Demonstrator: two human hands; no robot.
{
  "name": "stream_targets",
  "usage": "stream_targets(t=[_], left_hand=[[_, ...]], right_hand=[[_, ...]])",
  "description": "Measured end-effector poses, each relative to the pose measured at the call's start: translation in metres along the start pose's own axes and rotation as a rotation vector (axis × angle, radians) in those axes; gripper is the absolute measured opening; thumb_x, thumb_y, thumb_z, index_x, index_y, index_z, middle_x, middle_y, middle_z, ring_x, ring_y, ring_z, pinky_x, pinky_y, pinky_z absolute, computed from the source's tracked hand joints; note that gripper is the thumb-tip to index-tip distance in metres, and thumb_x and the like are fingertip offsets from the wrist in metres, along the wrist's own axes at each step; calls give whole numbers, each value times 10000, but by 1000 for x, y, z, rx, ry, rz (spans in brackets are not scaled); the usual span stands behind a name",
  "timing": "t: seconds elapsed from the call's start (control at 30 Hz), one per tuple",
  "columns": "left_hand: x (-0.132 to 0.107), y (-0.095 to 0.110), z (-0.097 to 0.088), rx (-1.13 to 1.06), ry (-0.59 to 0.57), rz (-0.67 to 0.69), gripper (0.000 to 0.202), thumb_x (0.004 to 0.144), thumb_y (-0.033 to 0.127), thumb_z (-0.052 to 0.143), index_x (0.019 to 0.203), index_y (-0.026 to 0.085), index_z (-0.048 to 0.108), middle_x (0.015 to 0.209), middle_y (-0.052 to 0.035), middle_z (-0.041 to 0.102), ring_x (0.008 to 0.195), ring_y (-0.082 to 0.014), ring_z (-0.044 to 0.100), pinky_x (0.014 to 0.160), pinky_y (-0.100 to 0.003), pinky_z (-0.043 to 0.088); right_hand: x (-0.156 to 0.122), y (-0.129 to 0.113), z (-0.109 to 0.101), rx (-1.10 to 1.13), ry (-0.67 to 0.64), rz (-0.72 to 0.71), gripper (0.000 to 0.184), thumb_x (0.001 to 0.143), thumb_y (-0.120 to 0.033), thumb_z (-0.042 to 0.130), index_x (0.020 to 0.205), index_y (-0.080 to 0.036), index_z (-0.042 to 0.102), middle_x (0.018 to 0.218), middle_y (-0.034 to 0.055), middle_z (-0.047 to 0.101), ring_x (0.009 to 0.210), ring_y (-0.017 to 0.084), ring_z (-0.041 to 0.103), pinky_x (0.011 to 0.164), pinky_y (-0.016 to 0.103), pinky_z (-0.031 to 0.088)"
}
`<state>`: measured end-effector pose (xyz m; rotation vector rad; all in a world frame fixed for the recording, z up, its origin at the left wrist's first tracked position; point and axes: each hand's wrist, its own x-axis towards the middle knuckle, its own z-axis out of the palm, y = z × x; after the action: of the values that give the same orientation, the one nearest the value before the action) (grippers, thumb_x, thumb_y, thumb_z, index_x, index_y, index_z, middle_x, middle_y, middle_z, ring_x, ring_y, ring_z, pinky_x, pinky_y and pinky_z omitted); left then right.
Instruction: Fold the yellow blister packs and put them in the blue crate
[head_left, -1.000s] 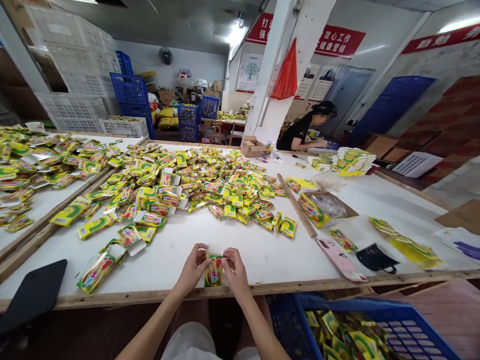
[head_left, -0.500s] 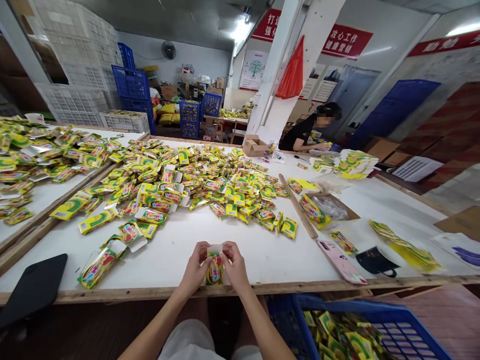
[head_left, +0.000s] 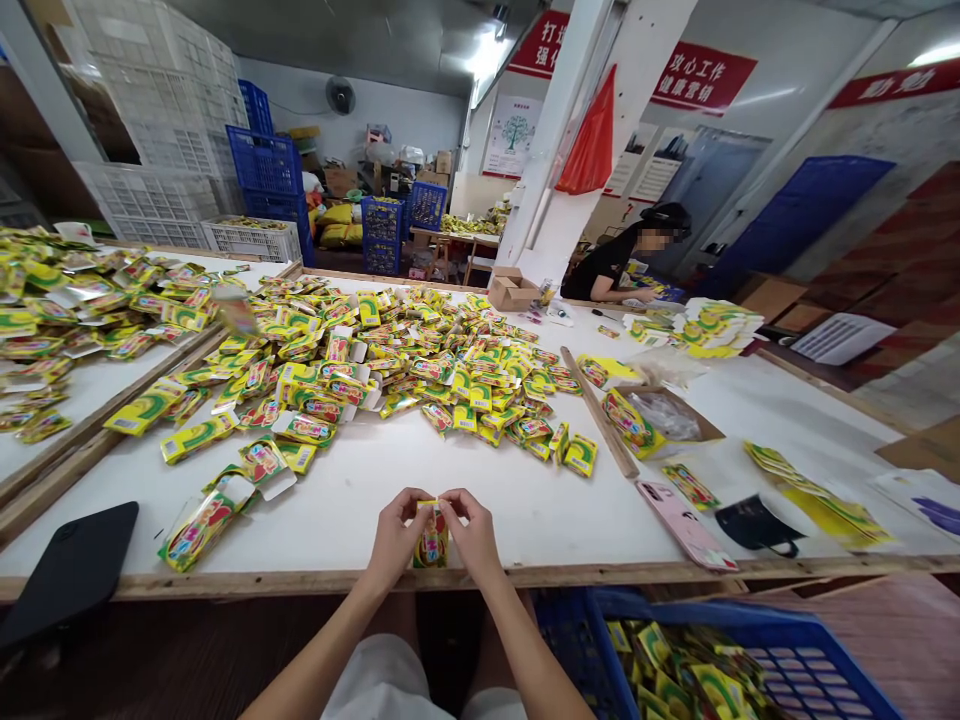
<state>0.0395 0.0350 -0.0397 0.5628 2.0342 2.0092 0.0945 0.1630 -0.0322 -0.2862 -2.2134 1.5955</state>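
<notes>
Near the table's front edge, a small yellow and green printed carton (head_left: pixel 430 542) stands upright between my hands. My left hand (head_left: pixel 398 532) pinches its upper left side. My right hand (head_left: pixel 468 530) grips the upper right side, thumb near the top edge. No raised white flap shows at the carton's top. Ahead lies a wide heap of similar cartons (head_left: pixel 405 370), some with white flaps open. A larger open carton (head_left: pixel 206 525) rests on the table left of my hands.
A black phone (head_left: pixel 79 545) lies at the left edge, a pink phone (head_left: pixel 686 525) and a dark cup (head_left: pixel 757 525) to the right. A wooden strip (head_left: pixel 600 415) divides the table. Below right, a blue crate (head_left: pixel 795 640) holds cartons. A co-worker (head_left: pixel 630 255) sits across.
The white flap that stood above the carton has gone down out of sight under my fingers. A blurred carton now appears over the heap at the left.
</notes>
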Motion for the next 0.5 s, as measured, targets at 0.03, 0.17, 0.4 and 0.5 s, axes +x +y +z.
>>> stream_targets(t=[0.03,0.17,0.4,0.5], left_hand=[[1,0,0,-1,11,-6,202,797,338,582,874,159,636,762,-27,658,703,-156,595,672,-268,474],[4,-5,-1,-28,10,-38,219,802,357,580,835,149,640,756,-31,663,697,-155,592,671,-262,472],[-9,-13,-5,31,-90,17,240,843,346,540,943,170,669,920,-72,696,860,-196,638,795,-316,502],[-3,-13,-21,207,-119,113,275,866,337,504,1076,210,628,1039,-74,673,952,-204,622,858,-348,492]], right_hand=[[1,-1,0,-7,6,1,202,858,-365,562,836,-173,621,775,32,644,717,172,589,678,260,471],[0,1,-2,-12,0,-7,227,856,-388,557,805,-173,610,752,26,633,699,166,582,659,252,466],[-11,11,8,93,-48,22,231,849,-404,559,885,-180,602,826,41,656,766,191,628,710,281,498],[-19,9,-9,-6,63,7,264,855,-433,516,889,-188,608,861,57,662,808,213,630,741,307,497]])
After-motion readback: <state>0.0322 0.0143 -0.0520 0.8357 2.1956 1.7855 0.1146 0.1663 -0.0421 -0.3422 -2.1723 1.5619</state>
